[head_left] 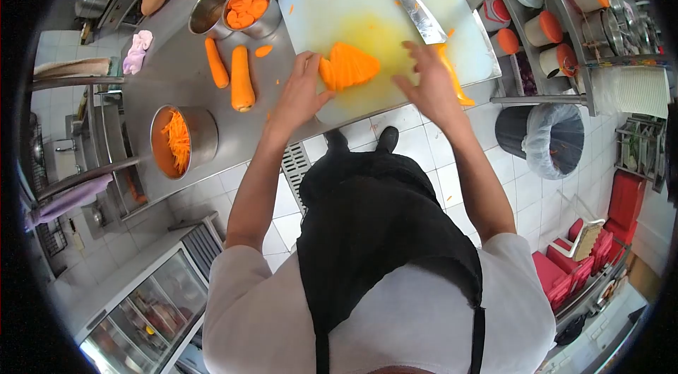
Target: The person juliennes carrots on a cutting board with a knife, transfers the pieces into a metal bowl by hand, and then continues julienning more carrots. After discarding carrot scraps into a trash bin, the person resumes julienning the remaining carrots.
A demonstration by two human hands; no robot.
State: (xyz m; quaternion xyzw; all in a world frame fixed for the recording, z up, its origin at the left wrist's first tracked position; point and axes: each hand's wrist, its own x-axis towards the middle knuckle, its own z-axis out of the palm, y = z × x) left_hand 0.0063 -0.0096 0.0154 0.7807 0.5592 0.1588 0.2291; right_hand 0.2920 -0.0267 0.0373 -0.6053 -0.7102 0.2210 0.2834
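Sliced carrot [349,67] lies fanned out in overlapping pieces on the white cutting board [339,3]. At its left end is my left hand [302,91], fingers close to the slices and thumb apart; whether it grips any is unclear. My right hand [427,84] hovers at the right side of the board, its thumb and fingers spread and holding nothing. Just beyond it lies a large knife [417,10], blade flat, beside the orange-yellow handle [452,74], which is partly hidden by my right hand.
Two whole carrots [242,81] [217,63] lie left of the board on the steel table [191,77]. Metal pots hold carrot slices [247,8] and carrot shreds [177,141]. A lined bin [554,141] stands right, below shelves with tubs [544,28].
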